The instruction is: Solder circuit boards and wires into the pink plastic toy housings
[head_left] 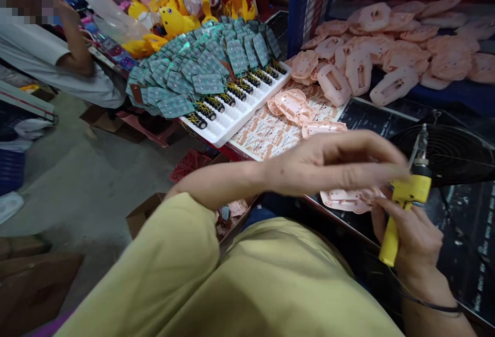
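Note:
My right hand (413,234) is wrapped around the grip of a yellow soldering gun (413,190), whose metal tip points up and away. My left hand (328,166) reaches across in front of me. Its thumb and fingers come together at the back of the gun's body, slightly blurred; anything between the fingertips is too small to make out. Beneath the left hand, at the table's edge, lies a pink plastic shell (346,200). Another pink shell (325,128) shows just beyond the left wrist, partly hidden by it.
A white foam tray (247,115) holds a row of black parts with yellow wires, with many green circuit boards (193,68) behind. Pink shells (398,43) are heaped at the back right, near a black fan grille (460,151). Another person (77,63) sits at the left by yellow toys (174,19).

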A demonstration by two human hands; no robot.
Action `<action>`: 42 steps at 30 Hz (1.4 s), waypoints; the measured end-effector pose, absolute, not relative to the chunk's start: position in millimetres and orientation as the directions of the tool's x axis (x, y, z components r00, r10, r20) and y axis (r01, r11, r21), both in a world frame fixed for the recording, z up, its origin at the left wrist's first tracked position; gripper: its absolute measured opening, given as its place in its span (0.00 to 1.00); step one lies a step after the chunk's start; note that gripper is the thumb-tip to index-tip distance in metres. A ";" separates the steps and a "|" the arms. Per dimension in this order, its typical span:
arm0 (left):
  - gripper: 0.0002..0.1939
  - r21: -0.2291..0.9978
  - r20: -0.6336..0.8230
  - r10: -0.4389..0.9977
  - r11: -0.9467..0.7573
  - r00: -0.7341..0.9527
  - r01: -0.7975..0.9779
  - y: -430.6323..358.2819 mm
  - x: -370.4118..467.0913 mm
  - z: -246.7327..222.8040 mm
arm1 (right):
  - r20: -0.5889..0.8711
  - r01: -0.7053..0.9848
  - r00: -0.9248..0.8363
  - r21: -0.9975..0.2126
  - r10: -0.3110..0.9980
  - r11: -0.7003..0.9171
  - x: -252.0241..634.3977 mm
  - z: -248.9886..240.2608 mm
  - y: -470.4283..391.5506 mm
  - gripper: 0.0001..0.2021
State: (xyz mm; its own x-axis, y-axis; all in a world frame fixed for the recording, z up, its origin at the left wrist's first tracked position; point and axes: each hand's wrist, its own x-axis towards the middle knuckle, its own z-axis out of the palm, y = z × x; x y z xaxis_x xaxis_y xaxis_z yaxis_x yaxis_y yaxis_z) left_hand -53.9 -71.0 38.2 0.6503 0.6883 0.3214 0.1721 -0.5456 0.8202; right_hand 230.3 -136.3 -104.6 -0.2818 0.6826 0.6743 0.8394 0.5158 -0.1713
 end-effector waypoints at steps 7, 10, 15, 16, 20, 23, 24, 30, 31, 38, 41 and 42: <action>0.20 0.022 0.322 0.944 -0.078 0.067 0.997 60.8 -178.3 35.6 | 0.726 0.833 -0.397 0.028 0.561 0.553 231.3 -107.5 -134.2 0.21; 0.23 -0.018 0.231 0.972 0.043 -0.038 0.999 80.8 -215.7 44.8 | 0.734 0.825 -0.397 0.021 0.552 0.564 230.3 -106.7 -133.2 0.21; 0.22 -0.013 0.172 0.975 0.144 -0.139 0.990 92.9 -215.1 37.1 | 0.701 0.818 -0.401 -0.017 0.590 0.575 232.5 -108.4 -135.3 0.25; 0.21 -0.021 0.168 0.971 0.176 -0.170 0.984 95.1 -213.1 36.3 | 0.699 0.822 -0.397 -0.017 0.594 0.570 233.2 -109.2 -135.8 0.25; 0.17 0.098 0.228 0.936 0.253 -0.269 0.963 91.0 -216.9 48.5 | 0.686 0.826 -0.385 -0.041 0.617 0.562 233.6 -110.5 -136.8 0.26; 0.14 0.406 0.369 0.914 0.007 -0.171 0.914 68.6 -221.6 66.1 | 0.673 0.810 -0.388 -0.077 0.630 0.581 230.9 -107.7 -136.0 0.29; 0.15 0.510 0.427 0.896 -0.129 -0.121 0.851 59.6 -219.7 70.7 | 0.672 0.804 -0.391 -0.083 0.628 0.589 229.5 -106.1 -135.5 0.30; 0.30 0.918 0.362 0.932 -0.356 -0.003 0.172 30.2 -162.7 60.6 | 0.645 0.761 -0.394 -0.171 0.655 0.626 222.4 -95.0 -133.7 0.24; 0.28 0.954 0.274 0.961 -0.276 0.036 0.120 30.2 -149.4 53.2 | 0.627 0.744 -0.394 -0.212 0.672 0.634 222.7 -93.5 -134.6 0.24; 0.21 0.981 -0.075 0.828 -0.040 0.555 0.192 26.1 -59.7 5.6 | 0.533 0.749 -0.369 -0.315 0.762 0.583 226.2 -87.3 -147.2 0.21; 0.24 0.929 -0.055 0.711 -0.221 0.701 0.297 14.9 -25.5 -0.3 | 0.560 0.785 -0.351 -0.260 0.750 0.562 225.1 -82.5 -154.5 0.15; 0.26 0.922 -0.039 0.677 -0.260 0.735 0.288 10.8 -15.7 -0.5 | 0.590 0.797 -0.329 -0.246 0.738 0.552 225.3 -79.5 -158.1 0.13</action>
State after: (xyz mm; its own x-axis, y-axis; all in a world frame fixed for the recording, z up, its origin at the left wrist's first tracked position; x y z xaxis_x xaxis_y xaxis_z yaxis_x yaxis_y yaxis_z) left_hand -15.7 10.8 -0.5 0.7351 0.6768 -0.0393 0.2884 -0.2598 0.9216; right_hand 225.3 -158.1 -79.5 -0.3289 0.7376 0.5898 0.7969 0.5519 -0.2458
